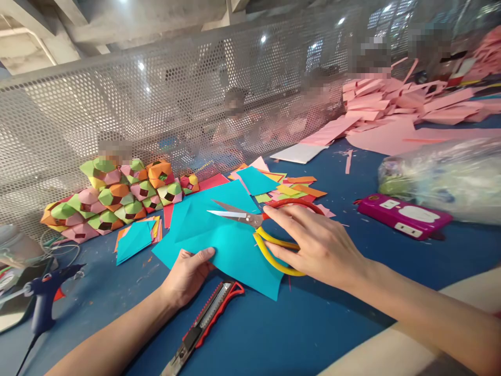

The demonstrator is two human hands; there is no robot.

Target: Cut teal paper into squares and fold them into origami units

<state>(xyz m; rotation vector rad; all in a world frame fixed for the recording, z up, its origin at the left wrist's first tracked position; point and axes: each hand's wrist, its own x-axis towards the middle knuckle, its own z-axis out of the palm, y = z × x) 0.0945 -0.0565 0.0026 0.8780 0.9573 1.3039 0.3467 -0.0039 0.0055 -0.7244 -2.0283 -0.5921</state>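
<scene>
So on my head-cam feed I had the left hand [191,274] pinching the near edge of a turquoise sheet [240,253], thumb on top, other fingers mostly hidden. The right hand [324,245] had its fingers bent round the handles of the scissors [255,220], blades parted over the sheet; couldn't tell if they touched it. A utility knife [207,316] lay nearby on the blue table [305,329].

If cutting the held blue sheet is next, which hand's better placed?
Right, most likely: the right hand holds the scissors, blades parted over the blue sheet; the left hand is occupied pinching the sheet's near edge.
</scene>
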